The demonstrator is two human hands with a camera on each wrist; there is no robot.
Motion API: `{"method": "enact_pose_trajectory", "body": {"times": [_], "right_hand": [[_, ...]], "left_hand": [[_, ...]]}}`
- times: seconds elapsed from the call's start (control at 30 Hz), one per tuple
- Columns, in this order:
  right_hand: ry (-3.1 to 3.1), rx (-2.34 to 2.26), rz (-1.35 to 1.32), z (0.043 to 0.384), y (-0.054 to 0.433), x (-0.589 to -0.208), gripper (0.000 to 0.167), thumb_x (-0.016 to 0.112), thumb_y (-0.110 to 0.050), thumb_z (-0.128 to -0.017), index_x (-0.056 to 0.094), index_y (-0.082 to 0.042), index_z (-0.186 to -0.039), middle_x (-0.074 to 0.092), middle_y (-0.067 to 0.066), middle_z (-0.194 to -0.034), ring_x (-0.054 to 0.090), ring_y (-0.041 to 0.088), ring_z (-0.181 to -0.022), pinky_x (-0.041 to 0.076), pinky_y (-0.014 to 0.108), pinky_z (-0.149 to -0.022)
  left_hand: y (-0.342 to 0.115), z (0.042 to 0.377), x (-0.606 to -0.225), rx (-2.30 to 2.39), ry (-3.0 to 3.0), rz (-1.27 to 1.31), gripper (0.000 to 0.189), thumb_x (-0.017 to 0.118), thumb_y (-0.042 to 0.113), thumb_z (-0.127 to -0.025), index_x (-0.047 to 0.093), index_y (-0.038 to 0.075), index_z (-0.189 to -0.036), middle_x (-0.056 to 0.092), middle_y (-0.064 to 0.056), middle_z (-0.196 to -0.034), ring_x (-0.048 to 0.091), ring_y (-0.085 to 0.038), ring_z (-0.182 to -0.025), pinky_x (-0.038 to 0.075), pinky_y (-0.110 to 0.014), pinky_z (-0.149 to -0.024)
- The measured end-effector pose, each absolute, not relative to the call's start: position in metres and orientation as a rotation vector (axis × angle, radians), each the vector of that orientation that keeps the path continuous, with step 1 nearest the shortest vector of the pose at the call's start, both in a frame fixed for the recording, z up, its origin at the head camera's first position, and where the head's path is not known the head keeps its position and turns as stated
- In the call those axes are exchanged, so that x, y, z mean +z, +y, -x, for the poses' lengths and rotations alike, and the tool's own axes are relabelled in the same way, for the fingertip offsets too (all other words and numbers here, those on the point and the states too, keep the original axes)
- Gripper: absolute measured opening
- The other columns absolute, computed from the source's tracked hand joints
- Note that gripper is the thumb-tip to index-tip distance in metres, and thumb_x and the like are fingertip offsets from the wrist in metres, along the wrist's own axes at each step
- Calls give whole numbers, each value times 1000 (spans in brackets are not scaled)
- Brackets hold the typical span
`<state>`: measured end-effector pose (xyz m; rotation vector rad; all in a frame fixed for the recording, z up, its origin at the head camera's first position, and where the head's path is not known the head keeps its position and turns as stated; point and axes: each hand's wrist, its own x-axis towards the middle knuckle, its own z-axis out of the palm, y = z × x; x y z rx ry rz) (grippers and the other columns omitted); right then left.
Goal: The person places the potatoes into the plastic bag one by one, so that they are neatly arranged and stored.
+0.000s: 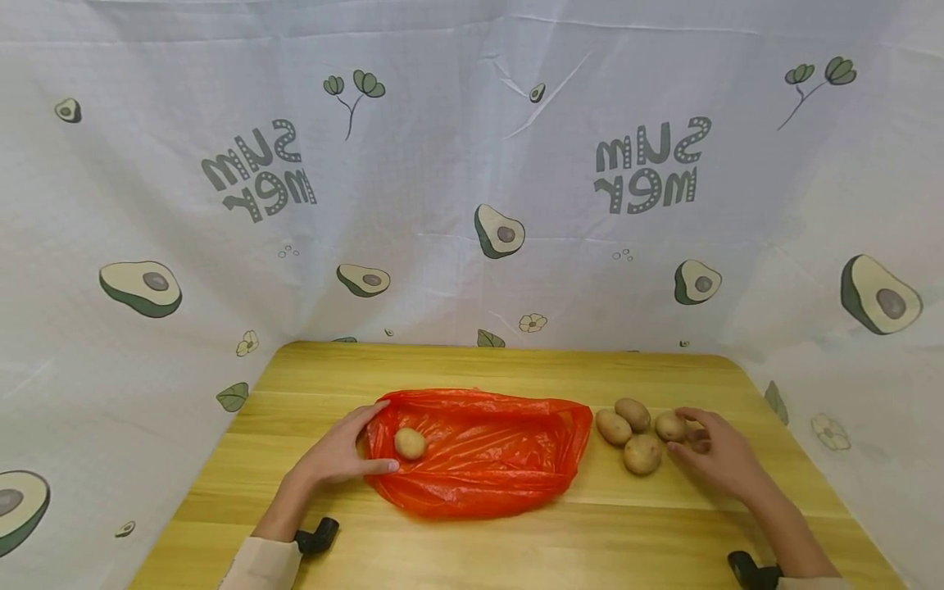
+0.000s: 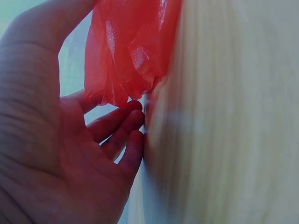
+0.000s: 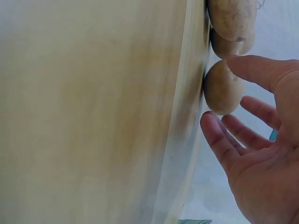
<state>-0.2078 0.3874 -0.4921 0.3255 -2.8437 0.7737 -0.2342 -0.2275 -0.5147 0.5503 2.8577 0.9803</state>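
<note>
A red plastic bag lies on the wooden table with its mouth spread wide, and one potato sits inside at the left end. My left hand touches that end, thumb at the front rim and forefinger at the back. In the left wrist view its other fingers rest loosely beside the crumpled bag. My right hand is spread around the rightmost potato. In the right wrist view the thumb overlaps this potato, while the other fingers stand loosely curled near its end.
Several more potatoes cluster between the bag and my right hand, the nearest one a round potato. A white cloth printed with avocados hangs behind and beside the table. Black wrist mounts show at both forearms.
</note>
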Motion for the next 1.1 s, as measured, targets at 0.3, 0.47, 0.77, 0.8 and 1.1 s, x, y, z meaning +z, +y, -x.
{"method": "enact_pose_trajectory", "body": {"times": [0.3,0.47,0.77,0.8,1.1], "right_hand": [[-2884,768,-325,217,387,-493,53,74,-21,-96,54,7,-136,58,36,-132,69,45,-99,60,46,-74],[-2896,752,-310,220,387,-494,50,75,-22,-95,55,4,-133,62,34,-128,70,40,-97,57,35,-71],[-2924,778,-296,223,387,-494,59,77,-24,-94,51,7,-137,63,34,-124,69,38,-98,55,31,-70],[-2929,779,-293,223,387,-494,61,77,-25,-94,51,9,-138,62,34,-125,68,38,-98,54,30,-70],[-2965,779,-271,223,387,-492,70,74,-29,-96,47,18,-140,58,39,-129,68,39,-99,57,36,-72]], "left_hand": [[-227,232,-515,991,2843,-537,107,81,65,-74,36,21,-161,44,-12,-160,41,-40,-146,38,-67,-114],[-227,231,-515,998,2841,-536,108,82,64,-74,36,20,-161,44,-13,-160,41,-41,-146,38,-67,-114],[-227,232,-516,987,2847,-537,108,81,65,-74,36,21,-161,44,-12,-160,41,-40,-147,38,-67,-115],[-227,233,-516,987,2848,-537,107,81,65,-74,36,21,-161,44,-12,-160,41,-40,-147,38,-67,-115],[-228,234,-515,986,2854,-542,107,81,65,-75,37,20,-161,45,-12,-159,42,-40,-146,38,-66,-115]]}}
